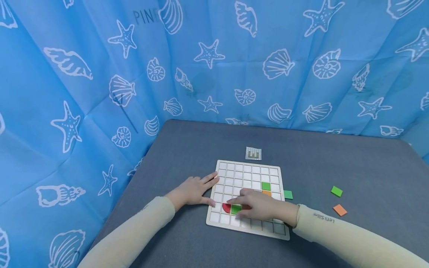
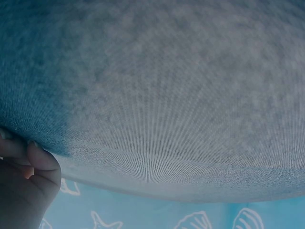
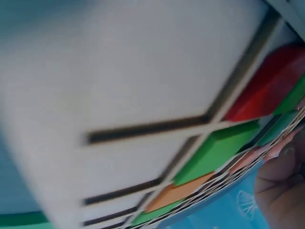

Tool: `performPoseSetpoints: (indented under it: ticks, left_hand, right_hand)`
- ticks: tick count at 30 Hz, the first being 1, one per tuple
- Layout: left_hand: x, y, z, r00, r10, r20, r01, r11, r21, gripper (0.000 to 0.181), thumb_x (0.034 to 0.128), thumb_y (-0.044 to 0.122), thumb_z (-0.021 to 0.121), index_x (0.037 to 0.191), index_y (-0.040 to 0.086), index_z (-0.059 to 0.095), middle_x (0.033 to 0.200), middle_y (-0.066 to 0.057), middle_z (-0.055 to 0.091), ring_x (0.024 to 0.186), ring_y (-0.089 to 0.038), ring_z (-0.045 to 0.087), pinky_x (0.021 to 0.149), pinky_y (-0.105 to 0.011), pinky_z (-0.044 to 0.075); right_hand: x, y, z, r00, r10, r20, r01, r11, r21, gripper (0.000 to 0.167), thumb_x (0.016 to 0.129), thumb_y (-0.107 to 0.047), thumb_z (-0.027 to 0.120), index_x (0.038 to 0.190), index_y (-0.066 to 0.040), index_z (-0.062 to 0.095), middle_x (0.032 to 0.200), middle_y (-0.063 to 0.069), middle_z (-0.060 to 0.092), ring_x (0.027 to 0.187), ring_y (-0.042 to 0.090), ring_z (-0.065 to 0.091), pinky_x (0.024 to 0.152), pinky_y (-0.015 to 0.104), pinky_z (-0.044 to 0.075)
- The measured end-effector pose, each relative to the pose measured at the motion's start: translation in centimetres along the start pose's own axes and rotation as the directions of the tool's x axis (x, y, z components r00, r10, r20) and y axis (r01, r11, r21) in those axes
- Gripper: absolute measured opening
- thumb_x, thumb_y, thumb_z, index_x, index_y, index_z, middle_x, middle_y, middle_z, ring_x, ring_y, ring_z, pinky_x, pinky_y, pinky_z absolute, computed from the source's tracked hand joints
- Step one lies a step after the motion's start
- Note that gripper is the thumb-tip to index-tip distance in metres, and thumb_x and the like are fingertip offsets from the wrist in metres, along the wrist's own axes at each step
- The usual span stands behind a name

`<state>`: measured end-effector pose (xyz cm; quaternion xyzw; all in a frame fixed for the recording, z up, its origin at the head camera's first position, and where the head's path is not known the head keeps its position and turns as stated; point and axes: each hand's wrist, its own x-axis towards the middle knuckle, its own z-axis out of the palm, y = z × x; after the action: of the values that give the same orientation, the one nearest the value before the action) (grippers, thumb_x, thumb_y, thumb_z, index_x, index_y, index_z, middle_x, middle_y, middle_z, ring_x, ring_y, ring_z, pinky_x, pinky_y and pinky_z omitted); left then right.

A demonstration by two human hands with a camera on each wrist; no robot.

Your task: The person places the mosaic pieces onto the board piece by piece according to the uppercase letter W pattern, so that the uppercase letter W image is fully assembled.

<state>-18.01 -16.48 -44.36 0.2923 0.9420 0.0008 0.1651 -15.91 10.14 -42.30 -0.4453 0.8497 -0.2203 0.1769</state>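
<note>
A white gridded board (image 1: 225,219) with a pale wooden frame lies on the table. My left hand (image 1: 196,190) rests against its left edge, fingers spread and fairly straight; the left wrist view catches only part of this hand (image 2: 35,176). Over the lower left of the grid, my right hand (image 1: 259,204) has its index finger and thumb at opposite sides of a green tile (image 1: 236,209), pinching it at its cell. A red rounded piece (image 1: 226,207) sits just left of that tile. The right hand partly hides other coloured pieces beneath it.
On the board's right side are a green tile (image 1: 266,185) and an orange tile (image 1: 266,193). Outside the frame lie a teal-green tile (image 1: 288,194), a green tile (image 1: 336,191) and an orange tile (image 1: 340,210). A small pattern card (image 1: 253,153) lies behind the board, before a blue curtain (image 1: 214,85).
</note>
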Motion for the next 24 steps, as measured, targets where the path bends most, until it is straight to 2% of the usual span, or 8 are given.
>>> performPoseSetpoints:
  ticks: [3, 6, 10, 14, 19, 24]
  left_hand:
    - [0.1, 0.0, 0.0, 1.000, -0.001, 0.007, 0.001, 1.000, -0.006, 0.089, 0.0874, 0.070, 0.049, 0.158, 0.024, 0.018, 0.163, 0.005, 0.011, 0.126, -0.033, 0.047, 0.104, -0.050, 0.033]
    - [0.2, -0.1, 0.1, 1.000, -0.004, 0.014, 0.004, 1.000, -0.007, 0.090, 0.0871, 0.071, 0.049, 0.158, 0.024, 0.017, 0.163, 0.005, 0.010, 0.126, -0.033, 0.047, 0.104, -0.050, 0.033]
    - [0.3, -0.3, 0.3, 1.000, -0.006, 0.014, 0.006, 1.000, -0.001, 0.091, 0.0865, 0.072, 0.047, 0.158, 0.025, 0.015, 0.163, 0.006, 0.008, 0.126, -0.032, 0.046, 0.105, -0.049, 0.033]
    - [0.4, -0.4, 0.5, 1.000, -0.006, 0.006, 0.006, 1.000, 0.000, 0.092, 0.0861, 0.073, 0.047, 0.158, 0.025, 0.015, 0.163, 0.006, 0.008, 0.126, -0.032, 0.047, 0.105, -0.050, 0.033]
    - [0.3, -0.3, 0.4, 1.000, -0.010, 0.008, 0.010, 1.000, -0.008, 0.091, 0.0861, 0.072, 0.048, 0.158, 0.025, 0.017, 0.163, 0.006, 0.009, 0.125, -0.032, 0.047, 0.105, -0.050, 0.033]
    - [0.3, -0.2, 0.3, 1.000, -0.015, 0.013, 0.015, 1.000, -0.011, 0.091, 0.0858, 0.073, 0.048, 0.158, 0.026, 0.017, 0.163, 0.006, 0.010, 0.124, -0.031, 0.047, 0.105, -0.049, 0.033]
  right_hand:
    - [-1.1, 0.4, -1.0, 0.998, 0.024, -0.056, -0.019, 0.995, 0.099, 0.037, 0.094, -0.023, 0.066, 0.127, -0.007, 0.065, 0.087, -0.006, 0.054, 0.068, 0.005, 0.040, 0.061, 0.025, 0.038]
    - [-2.2, 1.0, -2.0, 0.993, 0.069, -0.091, -0.049, 0.977, 0.206, 0.031, 0.095, -0.018, 0.065, 0.122, -0.002, 0.067, 0.087, -0.006, 0.055, 0.067, 0.006, 0.043, 0.061, 0.026, 0.040]
    - [-3.7, 1.7, -3.2, 0.988, 0.100, -0.115, -0.063, 0.955, 0.289, 0.030, 0.095, -0.015, 0.064, 0.119, 0.003, 0.066, 0.088, -0.005, 0.058, 0.070, 0.006, 0.045, 0.062, 0.027, 0.041]
    - [-5.3, 2.5, -4.1, 0.983, 0.128, -0.130, -0.083, 0.948, 0.307, 0.031, 0.096, -0.017, 0.064, 0.118, 0.005, 0.065, 0.094, -0.004, 0.061, 0.079, 0.008, 0.049, 0.066, 0.028, 0.044]
    - [-7.3, 3.6, -5.0, 0.972, 0.196, -0.130, -0.146, 0.937, 0.317, 0.032, 0.096, -0.015, 0.063, 0.120, 0.006, 0.063, 0.096, -0.002, 0.061, 0.081, 0.010, 0.051, 0.066, 0.028, 0.046]
    - [-9.4, 4.2, -6.3, 0.955, 0.254, -0.153, -0.204, 0.936, 0.286, 0.034, 0.096, -0.017, 0.063, 0.122, 0.007, 0.062, 0.098, -0.001, 0.061, 0.083, 0.009, 0.051, 0.066, 0.029, 0.047]
